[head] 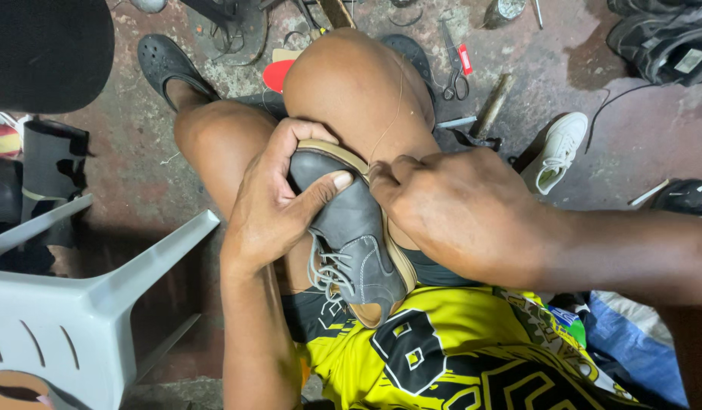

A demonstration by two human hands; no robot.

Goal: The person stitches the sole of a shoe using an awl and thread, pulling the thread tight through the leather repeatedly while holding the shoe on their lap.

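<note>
A grey lace-up shoe (351, 228) with a tan sole lies wedged between the person's thighs, toe pointing to about eleven o'clock, so the legs act as a vice and steady it. The left hand (279, 201) wraps the toe end, thumb pressed flat across the upper, bracing it against the knee. The right hand (457, 209), at three o'clock from the shoe, has its fingers pinched tight at the sole's edge, apparently on a thin thread (392, 114) that runs up over the knee toward twelve o'clock; whether a needle is held I cannot tell. Further out, scissors (455, 64) with a red tag lie on the stained floor (632, 137) at one o'clock, a white sneaker (560, 148) at two, a grey plastic chair (85, 311) at eight.
</note>
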